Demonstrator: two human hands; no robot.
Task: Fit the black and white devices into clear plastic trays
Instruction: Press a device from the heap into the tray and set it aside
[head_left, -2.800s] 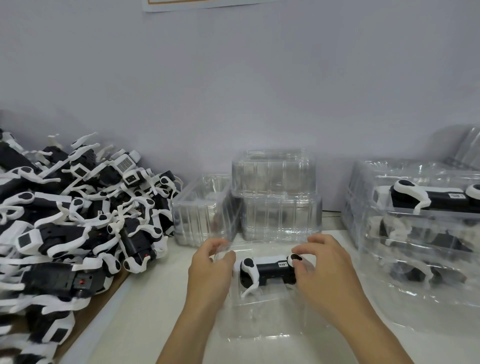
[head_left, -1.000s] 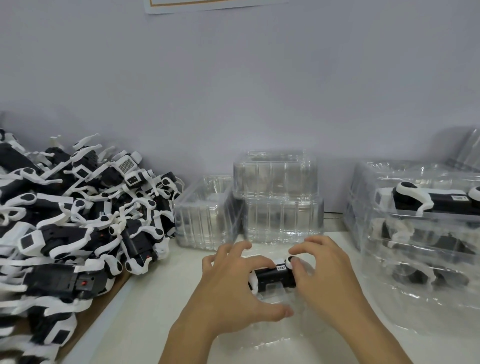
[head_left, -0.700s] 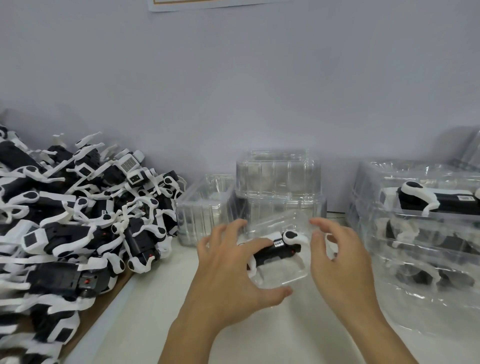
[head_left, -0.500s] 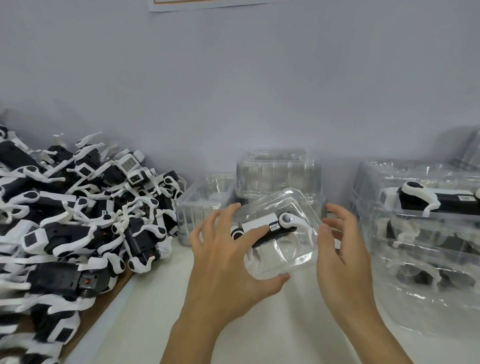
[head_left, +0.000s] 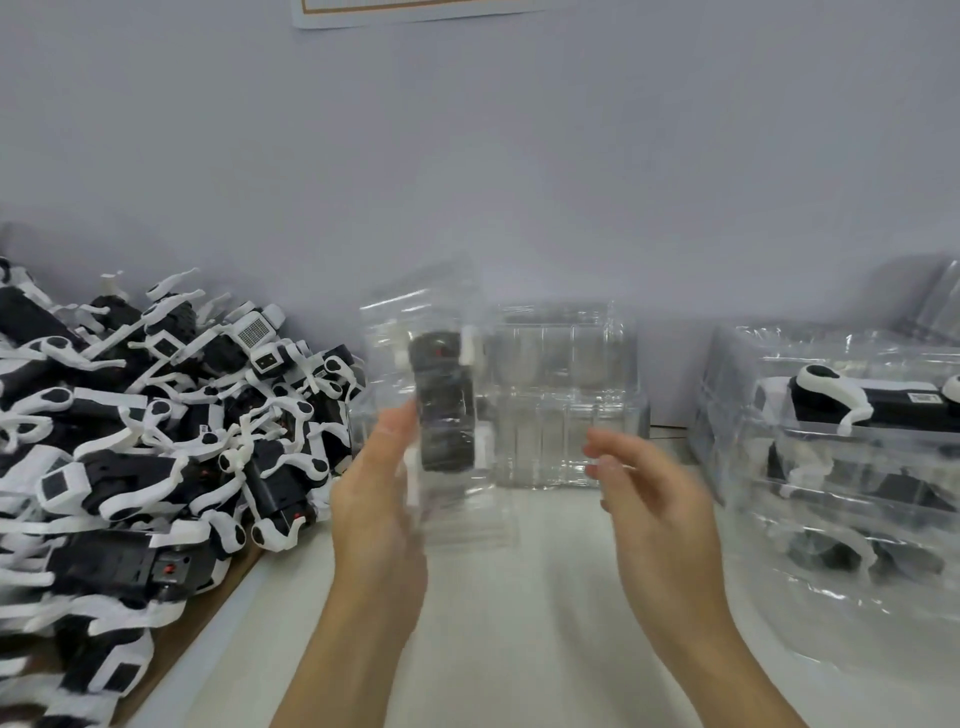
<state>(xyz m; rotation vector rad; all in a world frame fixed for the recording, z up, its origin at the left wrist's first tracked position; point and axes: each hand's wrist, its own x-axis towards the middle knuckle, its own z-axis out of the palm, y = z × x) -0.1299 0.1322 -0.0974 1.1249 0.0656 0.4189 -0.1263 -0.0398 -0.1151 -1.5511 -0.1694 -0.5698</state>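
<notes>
Holding the loaded clear tray (head_left: 436, 415) up off the white table (head_left: 519, 623), the left hand (head_left: 379, 499) grips its near left edge, fingers behind the plastic and thumb toward the camera, though motion blur hides the exact finger placement. Far left, a heap of loose black and white devices (head_left: 156, 441) covers a brown board; they overlap too densely to count, certainly several dozen. The lifted tray stands on end just above and beyond the left hand, and the one device (head_left: 441, 405) seated in it has its long axis running near to far, almost upright, with its dark body facing the camera. The left hand is plainly the nearer one, being in contact. To the right of the tray, against the wall, sits a stack of empty clear trays (head_left: 561, 395); two tiers show, and behind the lifted tray more may be hidden. The right hand (head_left: 649, 499) hovers apart from the tray, fingers loosely curled and spread, holding nothing. Far right stands a pile of filled trays (head_left: 831, 457): one device (head_left: 852, 400) is clear on top, a second peeks in at the frame edge, and darker shapes show in layers below, number uncertain. My judgement: the coming move swings this tray rightward toward that pile, so the free right hand should take its right edge
</notes>
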